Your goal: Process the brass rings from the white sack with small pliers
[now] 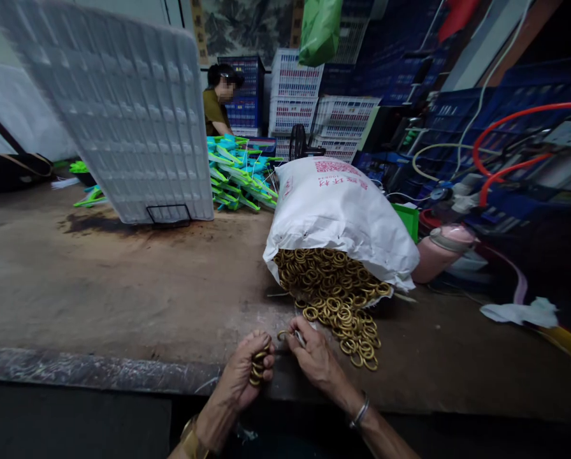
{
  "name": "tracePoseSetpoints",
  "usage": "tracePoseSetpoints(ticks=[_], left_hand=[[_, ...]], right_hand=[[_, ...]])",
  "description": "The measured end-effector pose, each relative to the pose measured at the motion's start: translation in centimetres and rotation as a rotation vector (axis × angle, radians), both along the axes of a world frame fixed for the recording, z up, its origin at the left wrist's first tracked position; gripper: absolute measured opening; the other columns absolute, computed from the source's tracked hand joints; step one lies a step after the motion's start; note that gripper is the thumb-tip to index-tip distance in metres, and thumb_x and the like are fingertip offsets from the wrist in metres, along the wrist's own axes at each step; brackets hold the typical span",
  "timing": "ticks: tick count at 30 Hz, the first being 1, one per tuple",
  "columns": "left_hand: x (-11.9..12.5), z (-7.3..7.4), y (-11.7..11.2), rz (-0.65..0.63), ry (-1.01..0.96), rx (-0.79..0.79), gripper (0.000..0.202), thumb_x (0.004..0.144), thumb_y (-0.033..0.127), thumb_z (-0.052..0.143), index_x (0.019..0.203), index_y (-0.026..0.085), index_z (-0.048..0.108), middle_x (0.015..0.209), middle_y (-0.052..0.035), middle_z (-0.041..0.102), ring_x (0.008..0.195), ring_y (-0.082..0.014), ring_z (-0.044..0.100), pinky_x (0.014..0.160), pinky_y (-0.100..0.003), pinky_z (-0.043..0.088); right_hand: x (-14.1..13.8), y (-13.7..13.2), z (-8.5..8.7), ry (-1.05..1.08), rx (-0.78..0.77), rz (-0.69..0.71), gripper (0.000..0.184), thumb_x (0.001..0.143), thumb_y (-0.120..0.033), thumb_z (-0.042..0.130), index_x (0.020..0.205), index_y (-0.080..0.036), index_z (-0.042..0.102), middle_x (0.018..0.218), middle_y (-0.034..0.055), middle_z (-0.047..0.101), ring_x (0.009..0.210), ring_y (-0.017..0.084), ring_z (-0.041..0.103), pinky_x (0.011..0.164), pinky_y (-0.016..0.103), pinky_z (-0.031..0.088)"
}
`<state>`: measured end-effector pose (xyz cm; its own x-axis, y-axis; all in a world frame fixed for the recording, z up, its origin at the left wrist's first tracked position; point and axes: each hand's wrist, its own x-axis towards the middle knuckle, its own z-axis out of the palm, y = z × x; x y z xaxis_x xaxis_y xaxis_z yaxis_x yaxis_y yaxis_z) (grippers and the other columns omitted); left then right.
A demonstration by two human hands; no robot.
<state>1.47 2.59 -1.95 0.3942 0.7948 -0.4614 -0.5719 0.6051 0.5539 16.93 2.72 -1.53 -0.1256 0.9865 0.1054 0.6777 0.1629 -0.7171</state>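
Note:
My left hand is closed around several brass-coloured rings, stacked between its fingers and palm at the table's front edge. Just to its right, my right hand pinches a single brass-coloured ring between thumb and fingertips. A small pale, shiny piece also shows at those fingers; what it is I cannot make out. Beyond and right of my right hand lies a loose pile of rings, spilling from the mouth of a white woven sack on its side.
A ribbed translucent panel stands upright on the wooden table at left. Green and blue plastic pieces are heaped behind it, near another person. A pink bottle, red hoses and stacked crates are at right and back.

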Motion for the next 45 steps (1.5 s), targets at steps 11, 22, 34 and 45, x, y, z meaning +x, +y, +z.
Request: tracePoseSetpoints(ticks=[11,22,34,45], left_hand=[[0.8,-0.2,-0.5,-0.005,0.395,0.161,0.037,0.066,0.042,0.064,0.091,0.017,0.051,0.058,0.0043,0.055,0.038,-0.0053,0.045,0.035,-0.015,0.033],[0.9,0.6,-0.5,-0.144,0.527,0.242,0.027,0.069,0.04,0.058,0.083,0.017,0.052,0.059,0.0024,0.057,0.038,-0.0056,0.045,0.035,-0.015,0.034],[1.3,0.5,-0.8,-0.088,0.455,0.211,0.027,0.067,0.041,0.06,0.075,0.019,0.047,0.056,0.0053,0.054,0.036,-0.0043,0.041,0.034,-0.014,0.031],[1.6,0.2,-1.0,-0.033,0.573,0.273,0.023,0.07,0.038,0.057,0.076,0.019,0.045,0.053,0.0057,0.051,0.038,-0.0056,0.039,0.037,-0.016,0.032]], right_hand=[[-0.7,-0.5,0.6,0.115,-0.07,0.049,0.007,0.078,-0.021,0.041,0.073,-0.021,0.045,0.059,-0.0052,0.044,0.055,0.01,0.041,0.051,0.019,0.031],[-0.5,-0.1,0.0,0.19,-0.179,-0.007,0.016,0.08,-0.03,0.043,0.069,-0.019,0.046,0.057,-0.0065,0.041,0.054,0.009,0.039,0.049,0.019,0.029],[-0.1,-0.7,-0.3,-0.225,-0.125,-0.01,0.016,0.078,-0.016,0.039,0.083,-0.02,0.053,0.066,0.0004,0.059,0.061,0.014,0.053,0.056,0.022,0.032],[-0.8,-1.3,-0.1,-0.458,-0.156,0.115,0.027,0.071,-0.009,0.038,0.092,-0.019,0.051,0.075,0.0029,0.062,0.067,0.015,0.055,0.056,0.025,0.025]])
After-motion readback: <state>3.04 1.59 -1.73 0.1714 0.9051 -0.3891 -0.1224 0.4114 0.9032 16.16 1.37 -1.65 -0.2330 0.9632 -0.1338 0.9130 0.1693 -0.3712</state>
